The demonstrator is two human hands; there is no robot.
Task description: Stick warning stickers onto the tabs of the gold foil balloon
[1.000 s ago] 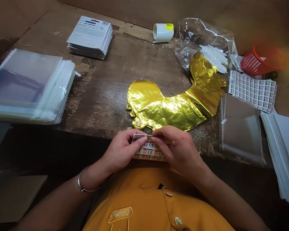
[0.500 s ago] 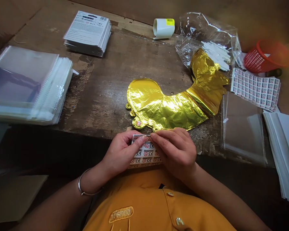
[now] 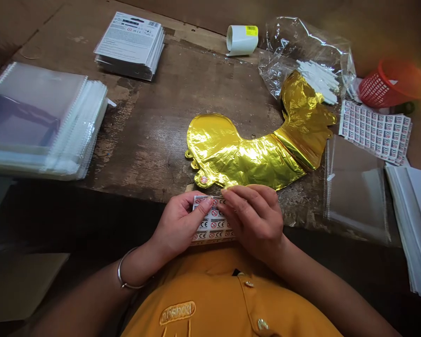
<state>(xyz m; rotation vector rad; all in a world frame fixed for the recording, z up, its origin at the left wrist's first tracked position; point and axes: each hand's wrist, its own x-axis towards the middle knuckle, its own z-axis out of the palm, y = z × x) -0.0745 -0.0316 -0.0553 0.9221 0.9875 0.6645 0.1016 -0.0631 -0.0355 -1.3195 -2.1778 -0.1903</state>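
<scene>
My left hand (image 3: 180, 220) grips a sheet of small printed stickers (image 3: 214, 224) by its left side, thumb pressed on the front near the top edge. The stickers show CE marks and red crossed-out symbols. Bent over the upper right part of the same sheet is my right hand (image 3: 257, 220), its fingertips closed together at the top edge; whether a sticker is between them is hidden. Just beyond both hands, a flat gold foil balloon (image 3: 245, 161) lies on the table, curved, with its far end folded. A small round sticker shows on its near left tab.
On the left are stacks of clear plastic sleeves (image 3: 35, 107) and printed cards (image 3: 129, 42). A white label roll (image 3: 242, 41), a clear bag with white sticks (image 3: 317, 79), a red basket (image 3: 379, 86), another sticker sheet (image 3: 375, 128) and white papers (image 3: 416, 210) stand farther right.
My right fingertips have risen and shifted slightly at the sheet's top edge. My left hand keeps its hold. The whole view has shifted slightly.
</scene>
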